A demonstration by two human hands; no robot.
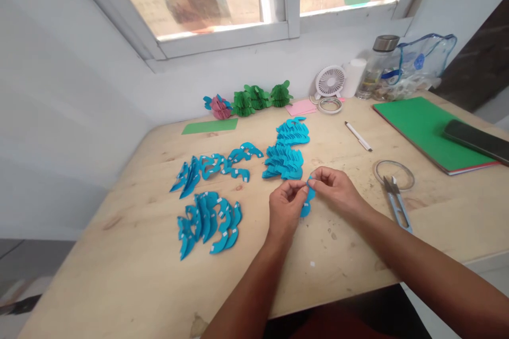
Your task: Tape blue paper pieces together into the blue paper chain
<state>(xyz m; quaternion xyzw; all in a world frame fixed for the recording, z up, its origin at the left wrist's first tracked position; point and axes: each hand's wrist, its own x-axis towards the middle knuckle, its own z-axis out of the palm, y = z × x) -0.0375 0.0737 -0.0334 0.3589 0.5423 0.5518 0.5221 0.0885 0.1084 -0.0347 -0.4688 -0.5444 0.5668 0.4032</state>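
Between my two hands is a small blue paper cutout (305, 208) with a wavy edge, partly covered by my fingers. My left hand (287, 202) pinches it from the left, thumb against forefinger. From the right, my right hand (332, 186) grips its upper end, also between thumb and fingertips. Just beyond my hands lie two stacks of blue cutouts, a nearer stack (283, 161) and a farther stack (293, 131). To the left, blue cutouts dotted with small white squares lie in a back group (212, 165) and a front group (209, 222).
Right of my arm lie thread snips (397, 204) and a tape roll (393, 164). Farther back are a white pen (358, 136), green sheets (425, 135) with a phone (479, 140), a small fan (331, 82) and a bottle (376, 66). Green paper figures (256, 98) line the wall.
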